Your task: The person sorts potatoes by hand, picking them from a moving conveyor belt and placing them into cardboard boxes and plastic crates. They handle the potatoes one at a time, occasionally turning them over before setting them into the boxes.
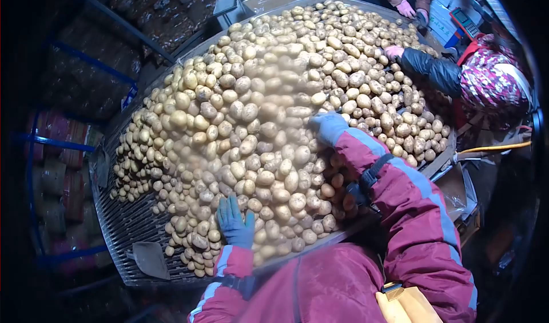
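Note:
Potatoes (269, 177) cover most of a wide slatted metal table (131, 226) in front of me. My left hand (235, 221), in a blue-grey glove, lies on the potatoes at the near edge. Its fingers are stretched out and its thumb stands apart; it grips nothing. Farther out and to the right, my right hand (330, 127), gloved in the same colour, reaches into the heap. Those fingers curl down among the potatoes, and whatever lies under them is hidden. A pale, blurred smear hangs over the middle of the heap.
At the right, a co-worker in a patterned head covering (492, 77) has a pink-gloved hand (393, 52) on the potatoes. Another person's pink glove (406, 8) shows at the far edge. A grey metal plate (151, 260) rests on the slats. Blue rack bars (57, 142) stand left.

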Motion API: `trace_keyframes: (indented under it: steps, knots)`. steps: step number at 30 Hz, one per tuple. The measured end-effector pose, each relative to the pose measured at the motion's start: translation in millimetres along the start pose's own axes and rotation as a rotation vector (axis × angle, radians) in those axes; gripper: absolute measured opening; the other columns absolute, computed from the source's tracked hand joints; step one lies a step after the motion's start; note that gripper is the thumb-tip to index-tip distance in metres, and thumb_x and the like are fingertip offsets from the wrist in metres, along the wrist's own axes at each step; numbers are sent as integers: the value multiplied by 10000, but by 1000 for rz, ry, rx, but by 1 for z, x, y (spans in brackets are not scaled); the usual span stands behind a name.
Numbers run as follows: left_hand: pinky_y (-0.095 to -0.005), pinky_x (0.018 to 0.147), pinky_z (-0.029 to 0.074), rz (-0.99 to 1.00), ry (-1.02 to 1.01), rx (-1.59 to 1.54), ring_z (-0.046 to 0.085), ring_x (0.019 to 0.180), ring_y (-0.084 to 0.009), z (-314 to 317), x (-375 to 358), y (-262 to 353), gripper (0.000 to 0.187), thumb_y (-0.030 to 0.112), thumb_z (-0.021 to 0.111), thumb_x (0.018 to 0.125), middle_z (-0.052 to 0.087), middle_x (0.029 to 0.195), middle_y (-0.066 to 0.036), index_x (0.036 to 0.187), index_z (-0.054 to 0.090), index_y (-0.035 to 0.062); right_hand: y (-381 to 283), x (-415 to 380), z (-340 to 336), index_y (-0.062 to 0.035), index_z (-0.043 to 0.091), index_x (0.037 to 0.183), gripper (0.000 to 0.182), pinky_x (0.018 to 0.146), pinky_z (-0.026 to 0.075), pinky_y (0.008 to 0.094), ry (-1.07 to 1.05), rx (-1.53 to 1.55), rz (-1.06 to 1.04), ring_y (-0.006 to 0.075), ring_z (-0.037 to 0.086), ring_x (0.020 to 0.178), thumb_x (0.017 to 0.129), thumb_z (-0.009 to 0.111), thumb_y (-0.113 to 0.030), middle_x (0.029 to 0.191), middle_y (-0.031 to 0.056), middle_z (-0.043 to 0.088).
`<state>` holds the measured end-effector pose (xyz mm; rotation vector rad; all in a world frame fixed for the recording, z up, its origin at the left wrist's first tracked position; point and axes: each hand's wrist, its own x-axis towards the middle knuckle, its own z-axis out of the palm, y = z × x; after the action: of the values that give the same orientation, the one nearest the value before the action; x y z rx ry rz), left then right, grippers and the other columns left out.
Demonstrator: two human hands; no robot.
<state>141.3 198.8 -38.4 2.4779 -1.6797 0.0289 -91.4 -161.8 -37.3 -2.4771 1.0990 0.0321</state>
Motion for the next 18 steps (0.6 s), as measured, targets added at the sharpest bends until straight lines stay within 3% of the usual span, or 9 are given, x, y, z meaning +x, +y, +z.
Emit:
trace_keyframes:
  steps: [2,7,9,11,12,13,15,16,18]
  knots:
    - [-519,1189,295,-23,8,58,370,1462,-371,5,0,2,788,395,671,904,394,1567,-236,1552,393,44,0,8,-7,-256,686,1270,447,911,563,439,-177,-149,-32,349,686,1095,823,666,-247,1221,112,701]
    - [-503,1207,277,-39,10,127,356,1473,-341,7,4,5,804,406,667,896,387,1581,-206,1552,388,36,38,36,35,-191,716,1233,389,903,566,422,-345,-100,312,319,705,1051,852,650,-230,1179,118,724]
    - [-504,1211,276,-25,6,163,359,1472,-340,4,6,7,794,391,668,891,398,1574,-204,1542,400,24,41,22,26,-140,734,1191,345,885,571,400,-296,110,311,292,714,1003,865,649,-216,1132,123,740]
    - [-510,1216,272,-2,52,141,361,1470,-348,9,7,3,776,375,667,888,413,1560,-212,1527,417,12,13,-33,-40,-65,759,1121,295,851,578,364,-130,487,167,250,724,925,879,653,-196,1053,131,762]
    - [-513,1218,270,11,71,126,362,1470,-351,11,5,2,767,367,667,887,421,1552,-216,1520,425,6,48,-28,-8,-8,779,984,246,785,579,306,-74,990,256,189,715,821,874,673,-202,935,115,767]
    - [-518,1219,270,5,73,112,362,1469,-359,12,3,1,759,361,667,887,426,1544,-227,1514,432,3,62,-27,-5,-33,759,1079,307,684,571,280,-67,1067,350,168,702,751,919,672,-280,941,88,754]
    - [-527,1219,269,13,85,81,361,1468,-375,14,4,-1,741,347,668,887,436,1527,-250,1502,446,-2,86,-49,-1,-51,721,1072,356,575,538,316,-17,1521,446,161,666,704,952,698,-386,859,102,728]
    - [-533,1220,263,-2,83,76,355,1469,-398,17,4,-2,748,334,671,891,430,1517,-282,1511,426,-7,84,-65,0,-59,691,1108,399,552,532,311,-70,1838,418,180,661,687,975,673,-435,847,101,716]
    - [-538,1225,251,53,111,54,350,1470,-408,16,3,-1,776,312,664,904,397,1540,-288,1549,366,0,70,-104,-10,-49,665,1148,468,510,526,299,-93,2027,385,213,658,616,1010,600,-491,871,115,720]
